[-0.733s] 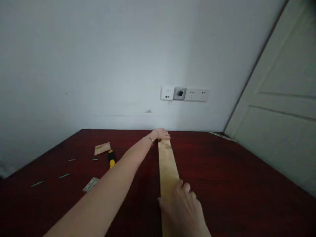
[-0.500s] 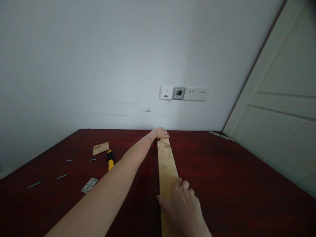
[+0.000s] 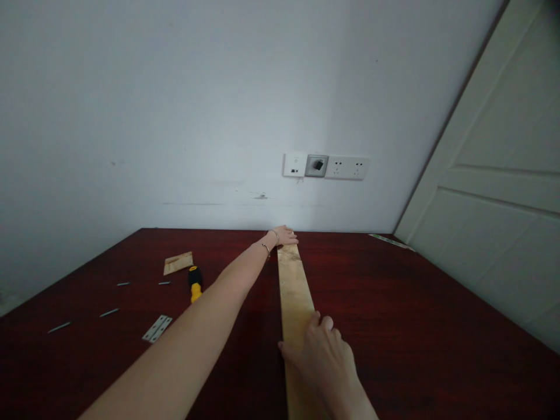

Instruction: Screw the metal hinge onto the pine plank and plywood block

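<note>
A long pale wooden board (image 3: 294, 286) lies on the dark red tabletop (image 3: 385, 303), running from near me toward the wall. At its far end my left hand (image 3: 286, 235) is laid over the wood and grips it; bracelets circle that wrist. Nearer to me, my right hand (image 3: 321, 353) spans the board, thumb along the left edge and fingers curled over the right edge. Left of my forearm lies a hinge (image 3: 157, 329). Beyond it is a black and yellow screwdriver handle (image 3: 195, 284), partly hidden behind the forearm.
Several thin metal screws or nails (image 3: 109, 312) are scattered at the left. A small wood piece (image 3: 178, 263) lies behind them. Sockets (image 3: 347, 167) sit on the wall behind the table, a white door (image 3: 494, 198) at the right, and a thin strip (image 3: 391, 241) at the back right.
The board's far end and my left hand have shifted very slightly left. Both hands keep their hold, and the other things lie as before.
</note>
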`<action>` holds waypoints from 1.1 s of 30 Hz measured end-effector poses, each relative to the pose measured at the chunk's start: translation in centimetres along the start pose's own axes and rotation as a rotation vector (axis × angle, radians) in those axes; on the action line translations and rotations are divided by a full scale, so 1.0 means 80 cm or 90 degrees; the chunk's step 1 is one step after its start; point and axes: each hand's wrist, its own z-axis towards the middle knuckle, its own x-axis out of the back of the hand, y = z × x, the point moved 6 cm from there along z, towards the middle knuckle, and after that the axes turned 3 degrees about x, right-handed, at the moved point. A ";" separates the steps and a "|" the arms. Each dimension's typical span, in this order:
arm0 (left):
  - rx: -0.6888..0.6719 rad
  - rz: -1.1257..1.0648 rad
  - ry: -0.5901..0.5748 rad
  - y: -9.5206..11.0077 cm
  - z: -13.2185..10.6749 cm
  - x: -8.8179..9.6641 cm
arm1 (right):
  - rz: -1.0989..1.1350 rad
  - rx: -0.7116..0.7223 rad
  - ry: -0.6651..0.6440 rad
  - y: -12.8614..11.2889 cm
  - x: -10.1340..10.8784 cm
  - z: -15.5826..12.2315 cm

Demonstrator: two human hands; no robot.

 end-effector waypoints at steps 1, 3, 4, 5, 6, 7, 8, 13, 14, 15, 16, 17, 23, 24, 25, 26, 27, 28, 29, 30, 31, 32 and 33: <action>-0.004 0.001 -0.003 0.000 -0.002 0.001 | 0.002 -0.001 0.000 0.000 0.000 0.001; -0.016 0.004 -0.011 0.000 -0.006 0.001 | 0.001 0.000 0.004 0.000 0.000 0.002; -0.015 0.005 -0.015 -0.001 -0.008 0.000 | -0.001 0.000 0.007 0.000 0.000 0.003; -0.011 0.005 -0.019 -0.002 -0.009 0.000 | -0.003 0.001 0.008 0.000 0.000 0.003; -0.004 0.005 -0.023 -0.004 -0.010 -0.001 | -0.005 0.001 0.010 0.001 0.000 0.003; 0.006 0.004 -0.027 -0.005 -0.011 -0.002 | -0.007 0.001 0.011 0.001 0.000 0.003; 0.018 0.002 -0.032 -0.007 -0.012 -0.004 | -0.009 0.000 0.013 0.001 -0.001 0.002; 0.148 -0.005 -0.030 -0.026 -0.022 -0.006 | -0.014 0.008 0.025 0.002 0.001 0.000; 0.188 -0.006 -0.024 -0.033 -0.027 -0.004 | -0.016 0.011 0.025 0.002 0.000 0.000; 0.227 -0.007 -0.017 -0.040 -0.032 -0.003 | -0.019 0.016 0.027 0.002 0.000 -0.001; 0.263 -0.008 -0.012 -0.046 -0.038 -0.001 | -0.023 0.023 0.031 0.002 0.001 -0.002; 0.291 -0.011 -0.010 -0.053 -0.045 0.001 | -0.028 0.034 0.039 0.001 0.001 -0.003; 0.338 -0.031 -0.006 -0.081 -0.093 0.022 | -0.059 0.116 0.070 0.010 0.015 -0.012; 0.340 -0.032 -0.007 -0.086 -0.103 0.026 | -0.062 0.114 0.063 0.016 0.018 -0.010; 0.342 -0.033 -0.011 -0.093 -0.114 0.030 | -0.063 0.117 0.057 0.022 0.021 -0.009; 0.343 -0.035 -0.017 -0.099 -0.126 0.034 | -0.060 0.125 0.051 0.028 0.025 -0.006; 0.344 -0.036 -0.024 -0.106 -0.140 0.037 | -0.055 0.129 0.050 0.035 0.029 -0.003; 0.343 -0.038 -0.032 -0.114 -0.155 0.040 | -0.053 0.140 0.053 0.041 0.033 0.001; 0.343 -0.041 -0.041 -0.121 -0.172 0.043 | -0.053 0.155 0.057 0.046 0.036 0.005; 0.347 -0.044 -0.050 -0.129 -0.190 0.045 | -0.053 0.175 0.059 0.050 0.040 0.009; 0.354 -0.048 -0.058 -0.137 -0.209 0.046 | -0.051 0.193 0.058 0.054 0.042 0.014; 0.363 -0.054 -0.067 -0.144 -0.230 0.047 | -0.047 0.208 0.058 0.057 0.045 0.019; 0.372 -0.061 -0.077 -0.150 -0.250 0.047 | -0.041 0.215 0.053 0.060 0.047 0.026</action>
